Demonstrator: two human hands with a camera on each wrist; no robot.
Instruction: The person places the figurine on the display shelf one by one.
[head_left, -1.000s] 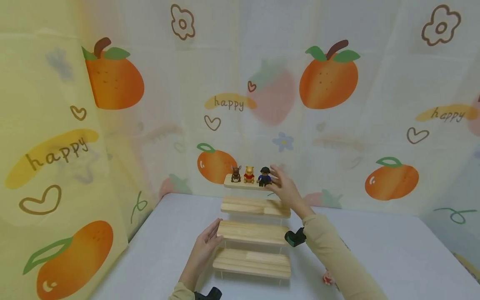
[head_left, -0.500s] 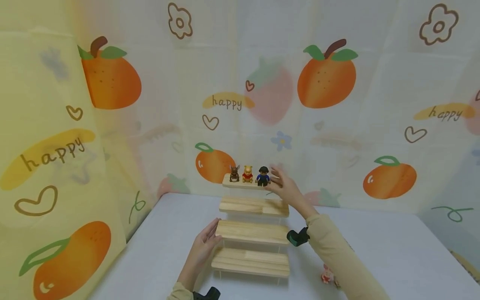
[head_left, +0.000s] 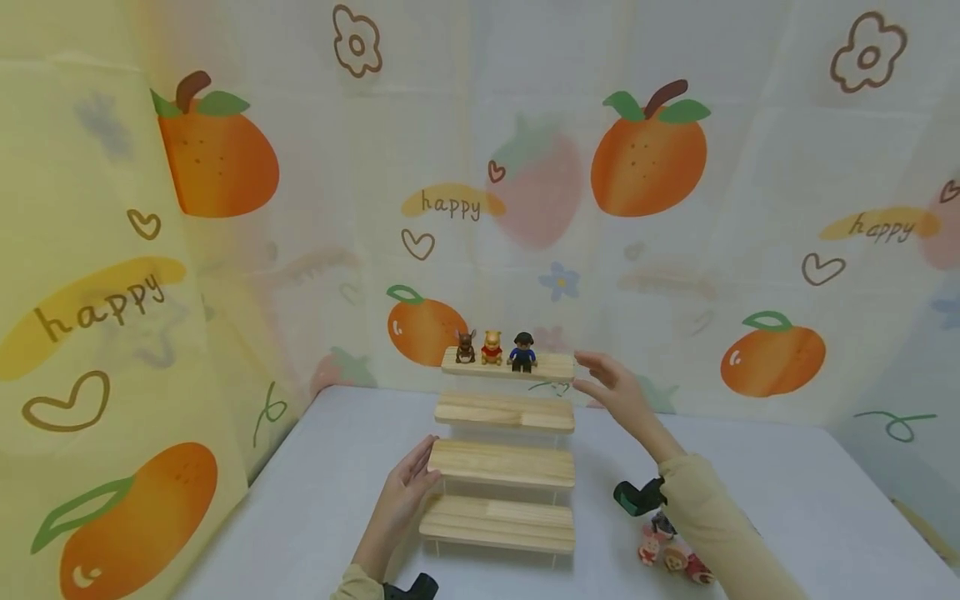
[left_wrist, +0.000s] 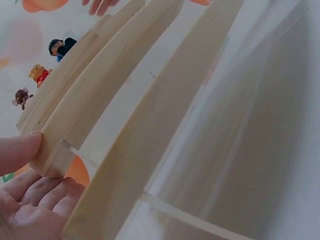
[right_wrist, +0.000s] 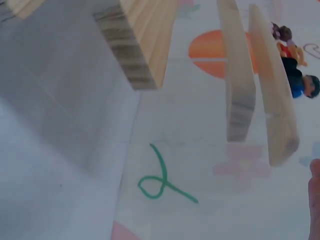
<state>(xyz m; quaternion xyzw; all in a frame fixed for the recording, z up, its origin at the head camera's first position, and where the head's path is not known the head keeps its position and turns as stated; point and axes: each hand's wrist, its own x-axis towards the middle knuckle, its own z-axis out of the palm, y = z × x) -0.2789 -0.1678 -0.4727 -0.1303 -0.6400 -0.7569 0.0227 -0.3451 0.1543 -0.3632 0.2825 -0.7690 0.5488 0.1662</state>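
Note:
A four-step wooden riser (head_left: 502,463) stands on the grey table. On its top step (head_left: 551,367) sit three small figures: a brown animal (head_left: 465,347), a yellow bear in red (head_left: 491,347) and a dark-haired figure in blue (head_left: 522,352). The same trio shows in the left wrist view, with the blue figure (left_wrist: 61,47) nearest. My left hand (head_left: 408,486) rests with straight fingers against the left end of the second-lowest step (left_wrist: 50,160). My right hand (head_left: 611,387) hovers open just right of the top step, holding nothing.
Several more small toy figures (head_left: 667,554) lie on the table (head_left: 787,500) by my right forearm. A fruit-print curtain (head_left: 660,208) hangs close behind the riser and along the left side. The table's right part is bare.
My right hand has let go of the blue figure and drawn back to the right, off the top step. The left hand has stayed in place.

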